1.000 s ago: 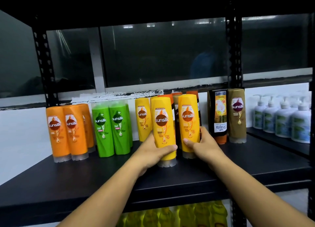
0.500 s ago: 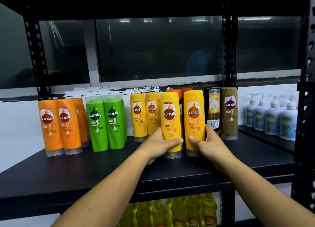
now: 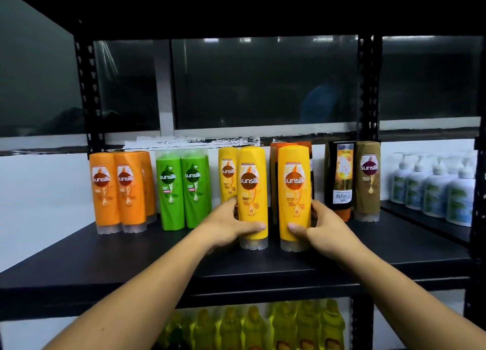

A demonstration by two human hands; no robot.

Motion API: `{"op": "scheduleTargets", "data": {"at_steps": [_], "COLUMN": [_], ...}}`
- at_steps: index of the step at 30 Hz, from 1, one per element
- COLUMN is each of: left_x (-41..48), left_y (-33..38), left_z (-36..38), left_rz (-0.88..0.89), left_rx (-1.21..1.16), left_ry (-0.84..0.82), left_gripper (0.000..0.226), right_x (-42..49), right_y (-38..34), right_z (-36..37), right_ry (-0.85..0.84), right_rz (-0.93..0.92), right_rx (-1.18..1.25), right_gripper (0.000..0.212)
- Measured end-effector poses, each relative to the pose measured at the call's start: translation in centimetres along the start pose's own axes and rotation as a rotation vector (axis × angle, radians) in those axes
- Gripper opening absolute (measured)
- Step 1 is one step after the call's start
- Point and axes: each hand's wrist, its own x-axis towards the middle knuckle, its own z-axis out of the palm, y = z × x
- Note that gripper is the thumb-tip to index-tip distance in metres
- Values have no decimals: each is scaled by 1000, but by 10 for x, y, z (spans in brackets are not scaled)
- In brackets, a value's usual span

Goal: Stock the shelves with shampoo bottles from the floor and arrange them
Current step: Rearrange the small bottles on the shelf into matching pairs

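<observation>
Head view showed the two bottles we were arranging, both upright on their clear caps near the front middle of the black shelf (image 3: 131,257), with a narrow gap between them. Our left hand (image 3: 228,226) was clamped round the lower part of the left yellow bottle (image 3: 252,191), thumb across its front. Our right hand (image 3: 320,226) gripped the right yellow bottle (image 3: 294,191) low down in the same way.

We judged tipping to be the main risk. These bottles were tall and stood on small caps, so a quick shove or an uneven release could have rocked one over. Pushing them back too far could also have knocked the rear yellow bottle (image 3: 226,173) just behind the left one, or the hidden orange bottles (image 3: 274,149) close behind the right one, and one fall might have taken its neighbours down. A drift to the right could have bumped the dark bottle (image 3: 339,176).

Farther out, green bottles (image 3: 181,189) stood just left of the yellow group, and an orange row (image 3: 105,189) lay beyond them at the far left. A brown bottle (image 3: 368,178) stood beside the dark one. White pump bottles (image 3: 434,189) filled the neighbouring shelf on the right, past a black post (image 3: 366,86). Blurred yellow bottles (image 3: 252,326) sat on the shelf below. Nothing blocked our hands from the front; only the crowded rows behind limited how far back we could go.
</observation>
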Motion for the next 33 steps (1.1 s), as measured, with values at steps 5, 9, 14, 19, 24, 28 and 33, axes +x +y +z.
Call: {"op": "scheduleTargets", "data": {"at_steps": [5, 9, 14, 19, 24, 28, 33], "left_x": [-13, -19, -8, 16, 40, 52, 55], "left_y": [-13, -22, -29, -34, -32, -42, -58], "left_z": [-30, -45, -47, -41, -33, -30, -26], "left_rz": [-29, -52, -74, -82, -99, -100, -102], "left_rx": [-6, 40, 95, 163, 206, 225, 242], "left_ry": [64, 110, 159, 216, 238, 264, 235], "left_gripper": [75, 78, 74, 71, 70, 65, 63], "right_x": [3, 15, 44, 67, 86, 94, 103], "right_y": [-25, -36, -41, -42, -42, -31, -21], "right_z": [33, 61, 86, 98, 110, 121, 127], "right_ry": [-33, -27, 0, 9, 72, 127, 159], "right_rz": [-52, -33, 39, 64, 94, 74, 77], "right_rx": [-172, -179, -209, -230, -183, -108, -52], "right_gripper": [67, 66, 60, 59, 56, 51, 49]}}
